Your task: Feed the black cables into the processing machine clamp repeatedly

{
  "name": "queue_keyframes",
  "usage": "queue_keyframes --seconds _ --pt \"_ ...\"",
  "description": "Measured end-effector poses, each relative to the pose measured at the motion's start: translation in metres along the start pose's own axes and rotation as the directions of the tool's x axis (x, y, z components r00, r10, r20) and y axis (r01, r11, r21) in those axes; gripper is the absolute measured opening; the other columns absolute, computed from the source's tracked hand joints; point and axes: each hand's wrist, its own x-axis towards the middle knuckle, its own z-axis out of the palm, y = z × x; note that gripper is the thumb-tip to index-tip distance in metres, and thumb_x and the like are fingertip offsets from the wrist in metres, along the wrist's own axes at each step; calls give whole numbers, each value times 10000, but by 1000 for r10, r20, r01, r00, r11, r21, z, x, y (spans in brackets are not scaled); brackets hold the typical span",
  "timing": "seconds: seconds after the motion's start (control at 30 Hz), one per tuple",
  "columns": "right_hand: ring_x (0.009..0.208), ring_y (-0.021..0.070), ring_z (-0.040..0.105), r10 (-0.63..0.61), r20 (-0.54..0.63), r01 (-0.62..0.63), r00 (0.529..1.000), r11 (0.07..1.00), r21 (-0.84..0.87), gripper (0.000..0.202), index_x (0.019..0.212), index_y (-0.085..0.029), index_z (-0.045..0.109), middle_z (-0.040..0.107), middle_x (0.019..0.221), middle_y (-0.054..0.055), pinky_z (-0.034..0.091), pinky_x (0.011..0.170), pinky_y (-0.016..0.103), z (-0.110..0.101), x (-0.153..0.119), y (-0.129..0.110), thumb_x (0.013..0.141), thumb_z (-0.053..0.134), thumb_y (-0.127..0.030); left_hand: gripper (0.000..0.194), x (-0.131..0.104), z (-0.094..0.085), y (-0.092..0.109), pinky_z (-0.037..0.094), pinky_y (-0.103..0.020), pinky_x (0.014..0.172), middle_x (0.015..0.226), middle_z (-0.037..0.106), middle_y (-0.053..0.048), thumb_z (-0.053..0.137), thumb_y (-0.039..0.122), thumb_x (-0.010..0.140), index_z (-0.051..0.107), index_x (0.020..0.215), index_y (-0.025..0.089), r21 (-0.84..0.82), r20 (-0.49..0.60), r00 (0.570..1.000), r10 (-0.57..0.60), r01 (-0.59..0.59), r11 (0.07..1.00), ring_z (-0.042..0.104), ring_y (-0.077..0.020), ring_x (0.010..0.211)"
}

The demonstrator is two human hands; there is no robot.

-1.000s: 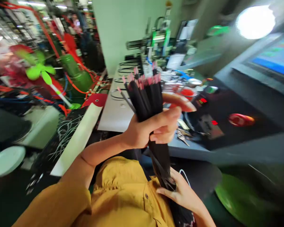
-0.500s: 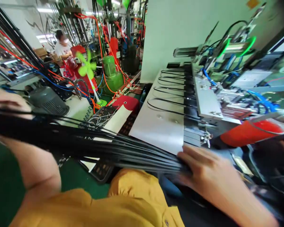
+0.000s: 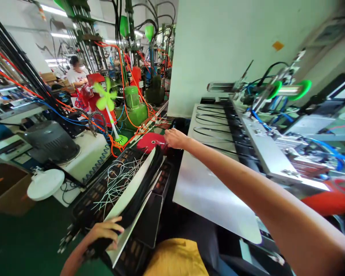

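Observation:
A bundle of black cables [image 3: 143,188] lies lengthwise between the raised sides of a white holder [image 3: 129,193], on a black perforated tray [image 3: 87,199]. My left hand [image 3: 105,232] is at the near end of the bundle, fingers spread over the holder's edges. Beyond the far end, beside a red round piece [image 3: 151,142], my right hand [image 3: 175,138] has its fingers pressed together; what they hold, if anything, is too small to make out. Loose white wires [image 3: 123,176] are scattered left of the holder.
On the right, looped black cables [image 3: 212,132] lie across a metal plate [image 3: 209,184] beside a machine with green-rimmed spool [image 3: 290,90]. A green fan [image 3: 106,97], grey motor [image 3: 50,142] and white round stool [image 3: 46,184] stand left. A person [image 3: 76,73] works far behind.
The black bundle, earlier stretched between both hands across my lap, now lies in the white holder. My left hand has opened at its near end; my right hand has moved forward to the far end.

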Motion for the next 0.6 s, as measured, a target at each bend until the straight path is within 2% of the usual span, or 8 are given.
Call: queue_keyframes --seconds 0.07,0.13,0.3,0.4,0.47,0.5,0.53,0.6 --pt "939 265 607 51 -25 -50 998 998 30 244 987 33 641 614 1005 233 420 825 349 -5 15 8 897 486 -131 212 -2 17 -35 473 -421 998 995 740 -29 651 457 755 744 687 279 73 42 999 7 -10 997 611 -307 1127" --pt "979 272 607 112 -56 -108 992 991 77 257 1003 44 635 601 1051 248 441 845 355 -19 32 17 898 439 -85 210 -10 22 -52 464 -415 1008 1068 719 -81 619 367 801 744 721 218 137 36 999 -7 2 991 531 -305 1227" --pt "1074 322 589 297 -88 -276 951 942 190 223 997 32 634 623 1047 211 477 882 430 -63 76 36 848 486 -44 110 -30 21 -46 423 -389 1057 1141 691 -49 671 298 801 741 758 225 209 39 994 -98 88 974 451 -290 1306" --pt "1074 317 605 489 -186 -407 852 843 353 232 1003 50 611 632 1067 198 479 884 452 -90 96 42 835 474 -32 113 -37 30 -44 408 -375 1077 1149 688 -25 708 356 782 743 761 250 251 60 992 -110 92 964 443 -285 1314" --pt "1086 285 604 581 -285 -404 763 771 492 326 957 121 577 610 1102 199 453 904 406 -107 107 42 872 313 -50 111 -41 35 -44 404 -366 1083 1179 676 -15 695 360 798 747 779 264 296 87 988 -127 96 951 433 -282 1322" --pt "1093 270 596 592 -321 -375 740 758 534 430 921 158 556 598 1099 196 437 907 385 -114 111 39 871 180 -45 96 -42 36 -43 402 -359 1086 1200 666 -5 674 334 818 749 800 277 321 96 985 -140 103 942 429 -276 1325" --pt "1102 261 584 572 -343 -336 745 766 548 517 899 181 539 590 1093 192 427 908 373 -118 113 32 844 68 -25 101 -43 36 -42 399 -349 1090 1221 657 11 649 299 838 750 826 297 345 105 982 -155 111 932 429 -267 1326" --pt "1131 260 566 475 -343 -246 810 807 537 566 929 173 537 596 1083 183 415 925 380 -120 115 8 819 3 19 227 -45 35 -38 390 -322 1096 1286 617 48 566 208 881 738 927 349 391 131 975 -182 118 913 421 -235 1334"
